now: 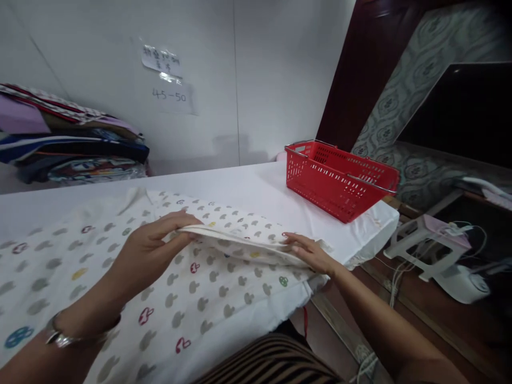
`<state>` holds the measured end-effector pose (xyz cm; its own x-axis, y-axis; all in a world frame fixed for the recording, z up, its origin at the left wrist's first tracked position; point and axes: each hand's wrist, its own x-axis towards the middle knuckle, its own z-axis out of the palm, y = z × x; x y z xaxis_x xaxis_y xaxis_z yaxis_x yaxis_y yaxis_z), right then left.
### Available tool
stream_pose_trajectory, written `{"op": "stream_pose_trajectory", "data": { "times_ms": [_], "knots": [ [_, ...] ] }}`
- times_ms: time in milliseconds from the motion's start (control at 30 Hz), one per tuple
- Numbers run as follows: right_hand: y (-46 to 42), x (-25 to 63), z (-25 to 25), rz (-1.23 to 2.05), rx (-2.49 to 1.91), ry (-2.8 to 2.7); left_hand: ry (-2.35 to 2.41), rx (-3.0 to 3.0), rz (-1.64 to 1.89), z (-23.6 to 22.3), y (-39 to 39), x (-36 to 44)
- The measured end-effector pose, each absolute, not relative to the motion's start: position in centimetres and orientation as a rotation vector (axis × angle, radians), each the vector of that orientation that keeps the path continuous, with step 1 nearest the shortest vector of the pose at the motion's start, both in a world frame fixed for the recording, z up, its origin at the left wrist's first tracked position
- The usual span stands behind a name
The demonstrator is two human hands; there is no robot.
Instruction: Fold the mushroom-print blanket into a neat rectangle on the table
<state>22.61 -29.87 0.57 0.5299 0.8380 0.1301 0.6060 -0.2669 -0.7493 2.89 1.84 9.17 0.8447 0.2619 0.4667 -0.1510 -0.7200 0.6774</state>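
A white cloth with grey and coloured mushroom prints (208, 282) lies spread over the white table (248, 186). One edge of it is folded back over itself in the middle. My left hand (154, 248) pinches that folded edge near its left end, fingers closed on the fabric. My right hand (310, 253) rests on the same fold at its right end, near the table's corner, with fingers pressed on the cloth. A metal bracelet (60, 336) sits on my left wrist.
A red plastic basket (340, 178) stands at the table's far right. A stack of folded fabrics (68, 138) lies at the back left against the white wall. Right of the table, on the floor, are a small stool (428, 240) and a white appliance (464, 282) with cables.
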Motion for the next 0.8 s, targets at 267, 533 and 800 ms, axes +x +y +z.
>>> {"op": "stream_pose_trajectory", "data": {
  "times_ms": [267, 533, 800],
  "knots": [
    [-30.6, 30.1, -3.0, 0.373, -2.174, -1.254, 0.181, 2.238, 0.746, 9.3, 2.1, 1.7],
    [-30.7, 31.3, 2.4, 0.864, -2.297, -1.000, 0.669, 2.017, 0.907, 12.6, 0.7, 3.5],
    [-38.5, 32.1, 1.6, 0.841, -2.019, -0.559, 0.788, 1.870, 0.892, 14.5, 0.2, 7.4]
  ]
}}
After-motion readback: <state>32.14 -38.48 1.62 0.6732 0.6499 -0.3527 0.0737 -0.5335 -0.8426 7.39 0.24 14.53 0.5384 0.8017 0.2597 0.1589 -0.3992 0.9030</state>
